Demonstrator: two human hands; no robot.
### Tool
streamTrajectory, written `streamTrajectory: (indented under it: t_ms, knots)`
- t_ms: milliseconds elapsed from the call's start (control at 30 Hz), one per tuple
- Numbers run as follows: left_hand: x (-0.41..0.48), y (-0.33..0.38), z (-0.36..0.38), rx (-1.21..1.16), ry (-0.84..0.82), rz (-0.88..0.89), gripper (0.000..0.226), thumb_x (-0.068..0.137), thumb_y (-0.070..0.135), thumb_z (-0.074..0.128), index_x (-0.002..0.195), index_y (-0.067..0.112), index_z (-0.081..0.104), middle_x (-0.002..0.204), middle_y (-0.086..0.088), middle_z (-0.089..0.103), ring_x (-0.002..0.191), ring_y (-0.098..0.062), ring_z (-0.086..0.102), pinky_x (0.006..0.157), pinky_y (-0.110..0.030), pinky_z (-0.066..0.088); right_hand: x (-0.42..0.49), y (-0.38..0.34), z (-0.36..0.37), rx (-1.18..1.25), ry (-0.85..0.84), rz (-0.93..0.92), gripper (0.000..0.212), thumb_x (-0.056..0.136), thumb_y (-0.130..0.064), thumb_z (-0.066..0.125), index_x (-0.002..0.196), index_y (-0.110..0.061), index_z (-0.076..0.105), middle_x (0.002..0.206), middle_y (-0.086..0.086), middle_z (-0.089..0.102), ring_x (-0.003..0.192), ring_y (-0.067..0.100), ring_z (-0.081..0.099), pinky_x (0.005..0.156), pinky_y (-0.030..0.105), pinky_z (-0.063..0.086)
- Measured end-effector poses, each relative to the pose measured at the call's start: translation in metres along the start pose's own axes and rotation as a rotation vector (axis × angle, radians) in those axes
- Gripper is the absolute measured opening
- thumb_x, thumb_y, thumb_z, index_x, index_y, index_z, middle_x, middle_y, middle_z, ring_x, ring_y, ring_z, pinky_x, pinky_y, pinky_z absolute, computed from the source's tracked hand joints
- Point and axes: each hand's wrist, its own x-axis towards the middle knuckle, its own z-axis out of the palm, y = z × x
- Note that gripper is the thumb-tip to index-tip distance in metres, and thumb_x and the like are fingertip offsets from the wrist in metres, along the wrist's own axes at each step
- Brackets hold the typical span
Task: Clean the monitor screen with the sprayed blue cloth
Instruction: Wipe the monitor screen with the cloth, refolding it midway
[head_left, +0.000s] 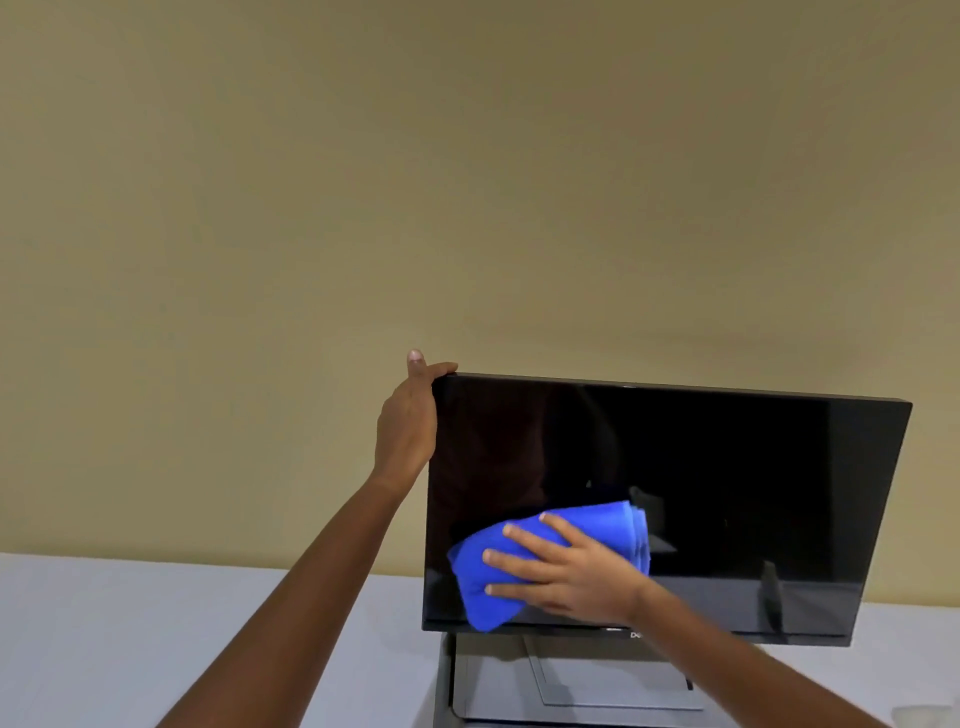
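Note:
A black monitor (727, 467) with a dark, glossy screen stands tilted at the lower right of the head view. My left hand (408, 421) grips its upper left corner, thumb up beside the edge and fingers over the top. A folded blue cloth (597, 525) lies flat against the lower left part of the screen. My right hand (566, 571) presses on the cloth with fingers spread, covering its middle. The cloth's lower tip reaches the bottom bezel.
The monitor's grey stand and base (597, 686) rest on a pale table (130, 634). A plain beige wall (467, 182) fills the upper view behind the monitor. Something pale shows at the bottom right corner (924, 716).

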Motion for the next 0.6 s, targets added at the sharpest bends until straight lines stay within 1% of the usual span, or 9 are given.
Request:
streamTrajectory:
  t_ms: [33, 100, 200, 300, 333, 400, 500, 567, 600]
  knots:
    - [0.0, 0.001, -0.001, -0.003, -0.002, -0.004, 0.07, 0.094, 0.052, 0.001, 0.114, 0.027, 0.063, 0.102, -0.008, 0.063, 0.1, -0.025, 0.058, 0.1, -0.046, 0.044, 0.0, 0.014, -0.004, 0.012, 0.035, 0.077, 0.052, 0.084, -0.051, 0.052, 0.134, -0.042, 0.04, 0.14, -0.015, 0.047, 0.127, 0.019, 0.05, 0.097, 0.046, 0.042]
    - [-0.001, 0.003, -0.002, -0.002, -0.003, -0.011, 0.07, 0.094, 0.052, 0.001, 0.111, 0.028, 0.064, 0.095, -0.008, 0.06, 0.099, -0.029, 0.06, 0.1, -0.047, 0.044, 0.007, 0.043, -0.013, 0.029, 0.108, 0.283, 0.044, 0.09, -0.051, 0.042, 0.133, -0.042, 0.042, 0.141, -0.01, 0.045, 0.127, 0.025, 0.047, 0.097, 0.05, 0.036]
    - [-0.003, 0.004, -0.004, 0.0, -0.018, -0.027, 0.07, 0.094, 0.054, 0.001, 0.108, 0.03, 0.065, 0.102, -0.01, 0.065, 0.109, -0.032, 0.058, 0.104, -0.048, 0.04, 0.037, 0.07, -0.027, 0.015, 0.17, 0.61, 0.044, 0.089, -0.051, 0.043, 0.132, -0.041, 0.044, 0.141, -0.003, 0.04, 0.129, 0.032, 0.041, 0.098, 0.051, 0.038]
    - [-0.005, 0.006, -0.005, -0.022, -0.017, -0.039, 0.066, 0.09, 0.06, 0.003, 0.095, 0.037, 0.065, 0.113, -0.006, 0.067, 0.112, -0.029, 0.058, 0.106, -0.048, 0.039, 0.077, 0.053, -0.03, 0.089, 0.198, 0.796, 0.046, 0.088, -0.049, 0.046, 0.133, -0.038, 0.045, 0.143, 0.001, 0.037, 0.134, 0.033, 0.037, 0.099, 0.05, 0.037]
    - [-0.005, 0.006, -0.005, -0.023, -0.01, -0.038, 0.066, 0.087, 0.062, 0.003, 0.092, 0.039, 0.064, 0.113, -0.007, 0.067, 0.111, -0.029, 0.058, 0.106, -0.048, 0.038, 0.086, 0.04, -0.029, 0.116, 0.21, 0.802, 0.045, 0.088, -0.047, 0.047, 0.132, -0.038, 0.046, 0.143, 0.001, 0.038, 0.135, 0.032, 0.036, 0.099, 0.05, 0.034]
    - [-0.005, 0.004, -0.004, -0.014, 0.004, -0.034, 0.065, 0.087, 0.061, 0.003, 0.093, 0.04, 0.064, 0.113, -0.009, 0.067, 0.112, -0.03, 0.057, 0.106, -0.048, 0.037, 0.09, 0.011, -0.022, 0.145, 0.19, 0.705, 0.043, 0.087, -0.043, 0.048, 0.13, -0.038, 0.05, 0.14, -0.001, 0.046, 0.132, 0.028, 0.04, 0.098, 0.047, 0.032]
    - [-0.005, 0.004, -0.004, 0.029, 0.0, -0.022, 0.066, 0.092, 0.056, 0.003, 0.106, 0.034, 0.064, 0.117, -0.007, 0.062, 0.115, -0.032, 0.054, 0.107, -0.048, 0.036, 0.062, -0.03, -0.011, 0.146, 0.061, 0.41, 0.044, 0.084, -0.042, 0.051, 0.129, -0.039, 0.05, 0.136, -0.007, 0.053, 0.125, 0.021, 0.051, 0.099, 0.042, 0.032]
    - [-0.005, 0.003, -0.002, 0.085, 0.014, 0.005, 0.069, 0.091, 0.055, 0.005, 0.115, 0.027, 0.063, 0.121, -0.008, 0.062, 0.116, -0.031, 0.054, 0.107, -0.047, 0.037, 0.03, -0.051, -0.003, 0.12, -0.071, 0.235, 0.051, 0.081, -0.044, 0.055, 0.131, -0.039, 0.046, 0.137, -0.011, 0.052, 0.124, 0.017, 0.052, 0.101, 0.042, 0.029]
    - [-0.007, 0.002, -0.001, 0.119, 0.034, 0.026, 0.067, 0.093, 0.053, 0.006, 0.116, 0.026, 0.062, 0.122, -0.007, 0.062, 0.117, -0.028, 0.054, 0.107, -0.042, 0.038, 0.012, -0.057, 0.001, 0.1, -0.114, 0.175, 0.053, 0.08, -0.042, 0.053, 0.132, -0.038, 0.043, 0.138, -0.013, 0.05, 0.125, 0.015, 0.051, 0.104, 0.043, 0.026]
